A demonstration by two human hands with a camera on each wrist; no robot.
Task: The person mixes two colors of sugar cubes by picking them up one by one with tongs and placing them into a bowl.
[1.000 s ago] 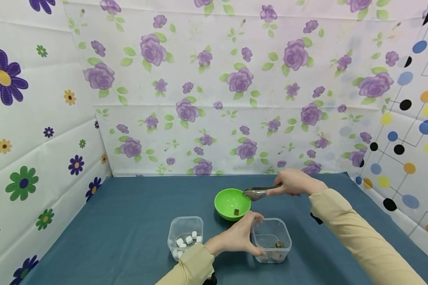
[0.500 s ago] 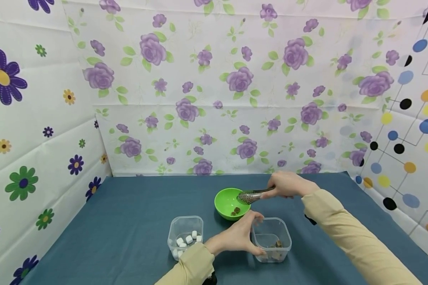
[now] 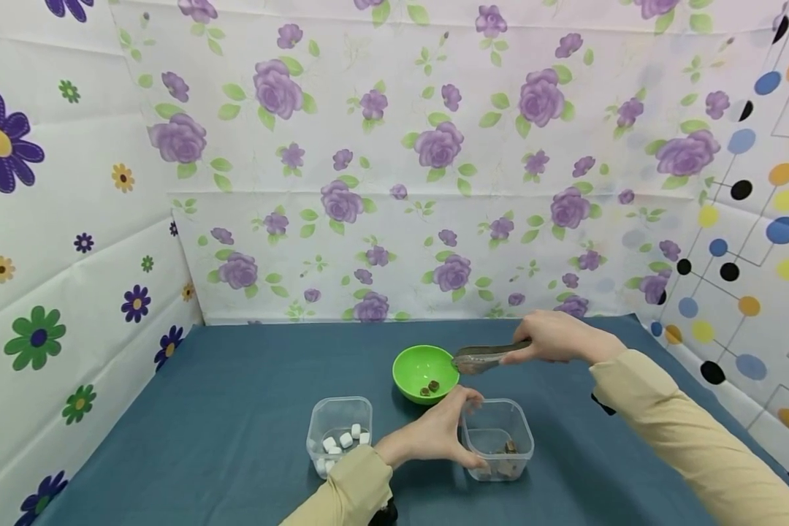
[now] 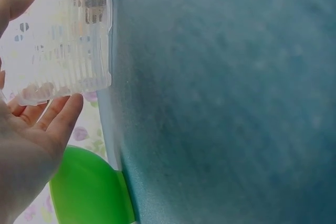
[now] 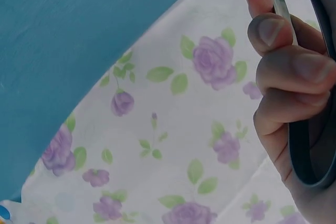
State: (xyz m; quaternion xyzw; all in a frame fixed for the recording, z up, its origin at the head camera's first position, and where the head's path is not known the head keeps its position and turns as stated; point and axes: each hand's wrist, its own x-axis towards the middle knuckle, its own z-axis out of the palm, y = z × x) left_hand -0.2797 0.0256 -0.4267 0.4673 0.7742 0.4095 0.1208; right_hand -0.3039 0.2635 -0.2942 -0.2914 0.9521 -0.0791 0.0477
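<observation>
My right hand (image 3: pixel 559 337) grips a pair of metal tongs (image 3: pixel 489 356), its fingers curled round the handle in the right wrist view. The tongs' heads are at the right rim of a green bowl (image 3: pixel 404 372). Two small brown cubes (image 3: pixel 433 386) lie low in that bowl. In front, my left hand (image 3: pixel 429 432) holds a clear plastic container (image 3: pixel 524 438) by its left side, thumb near and fingers far. A few brown pieces (image 3: pixel 510 446) lie inside. The left wrist view shows the fingertips (image 4: pixel 73 106) against the container's wall.
Left of my left forearm stands another clear container (image 3: pixel 337 402) with several white cubes (image 3: pixel 346 440). A blue cloth (image 3: pixel 256 409) covers the table. Patterned sheets (image 3: pixel 394 146) hang at the back and both sides.
The tongs dipped left into the bowl, then drew back right to its rim. A second brown cube appeared in the bowl. My left hand stayed on the container.
</observation>
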